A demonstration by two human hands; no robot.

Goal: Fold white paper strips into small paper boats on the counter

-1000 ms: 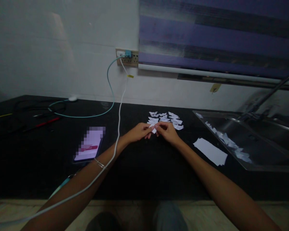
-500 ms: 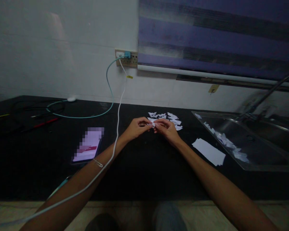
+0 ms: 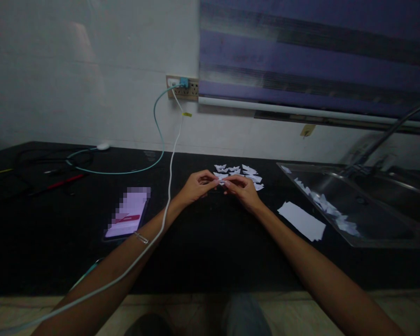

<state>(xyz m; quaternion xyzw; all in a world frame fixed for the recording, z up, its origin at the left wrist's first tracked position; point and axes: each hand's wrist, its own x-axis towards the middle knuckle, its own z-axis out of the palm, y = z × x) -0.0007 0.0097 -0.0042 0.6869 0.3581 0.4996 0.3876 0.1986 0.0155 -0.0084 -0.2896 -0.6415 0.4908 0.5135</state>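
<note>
Between my fingertips is a small folded white paper [image 3: 222, 178], partly covered by the fingers. My left hand [image 3: 198, 186] pinches its left side with thumb and forefinger. On the other side, my right hand [image 3: 244, 189] grips it the same way. Just behind the hands, several folded paper boats [image 3: 252, 171] lie in loose rows on the black countertop [image 3: 210, 252]. Some of them are partly hidden by my fingers. To the right of my right forearm lies a stack of flat white paper sheets [image 3: 301, 220].
A phone [image 3: 128, 214] with a lit screen lies by my left forearm. A white cable [image 3: 170, 186] runs from the wall socket [image 3: 184, 88] across that forearm. On the right is a steel sink [image 3: 374, 214] with paper scraps [image 3: 332, 207] along its edge. Dark cords and a red-handled tool [image 3: 65, 181] lie far left.
Both hands stay almost in place, still pinching the folded paper. The whole view has shifted very slightly; the boats and the paper stack lie as before.
</note>
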